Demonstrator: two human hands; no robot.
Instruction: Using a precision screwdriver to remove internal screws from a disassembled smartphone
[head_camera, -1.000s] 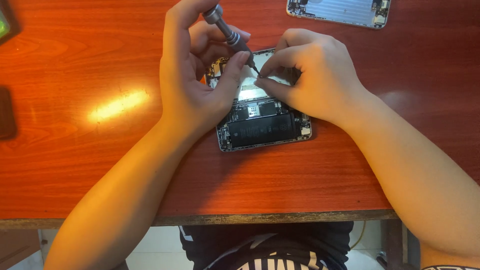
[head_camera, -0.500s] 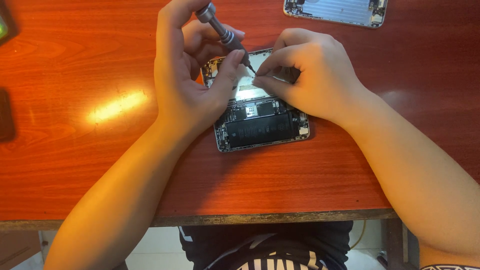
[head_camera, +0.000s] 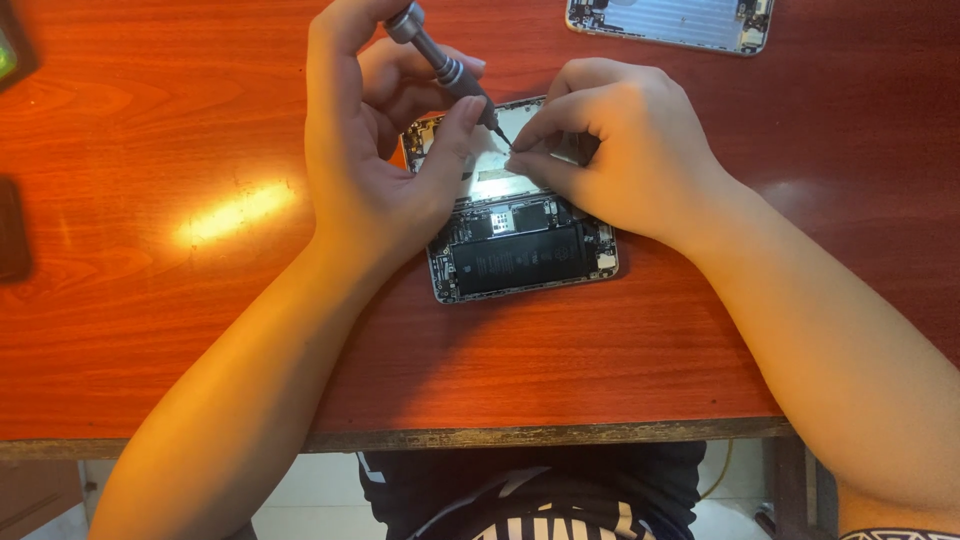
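The opened smartphone with its back cover off, showing a black battery and small circuit boards (head_camera: 520, 235), lies flat on the red-brown wooden counter (head_camera: 180, 160), slightly above the centre of the frame and tilted a little to the right. The slim grey metal precision screwdriver (head_camera: 440, 62) stands slanted over its upper half, tip down on a silvery shield plate near the phone's upper edge. The left hand (head_camera: 375, 150) pinches the driver's shaft between thumb and fingers, with the index finger curled over the cap. The right hand (head_camera: 620, 150) rests on the phone's upper right part, fingers pressed together, their tips pinched at the driver's tip; whether they hold a small part there cannot be told. Against the picture from a second ago, the driver's cap has shifted slightly toward the upper left and the shaft leans lower, while the phone and the right hand have kept their places. A second opened silver phone shell (head_camera: 670, 22) lies at the upper right edge, well apart. A dark flat object (head_camera: 12, 228) sits at the left edge.
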